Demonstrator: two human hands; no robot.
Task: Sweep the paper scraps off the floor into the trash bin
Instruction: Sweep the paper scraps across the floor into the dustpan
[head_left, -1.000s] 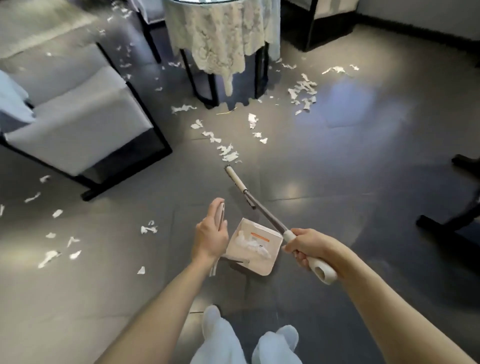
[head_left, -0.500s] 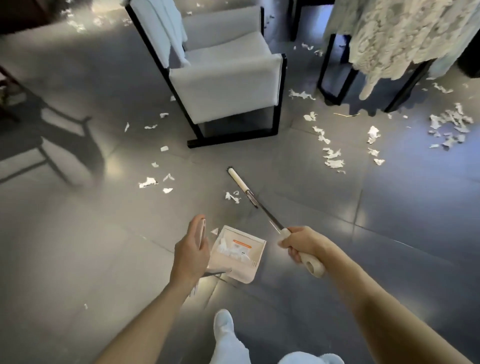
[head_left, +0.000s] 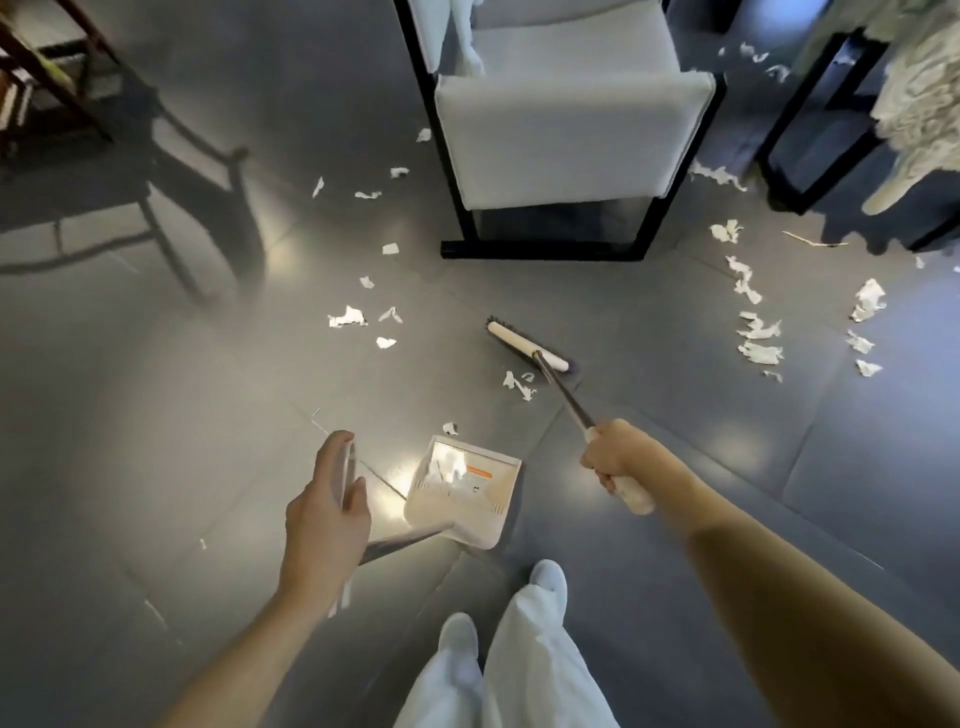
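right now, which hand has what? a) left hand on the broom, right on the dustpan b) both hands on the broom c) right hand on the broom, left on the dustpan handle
c: the right hand grips the broom by its handle, while the left hand holds the long handle of the dustpan.

grey tiles, pale chair, lace

underfoot, a dark grey tiled floor (head_left: 130, 441), glossy, with soft bright patches of reflected light and thin grout lines. at the top centre, a pale upholstered armchair (head_left: 561, 135) on a black metal frame, standing flat on the tiles. to the far right, a black-legged table (head_left: 795, 130) draped in a lace cloth (head_left: 924, 93) hanging past the edge. in the upper left corner, part of a dark wooden chair (head_left: 47, 67), with a long blurred shadow (head_left: 197, 171) across the floor.
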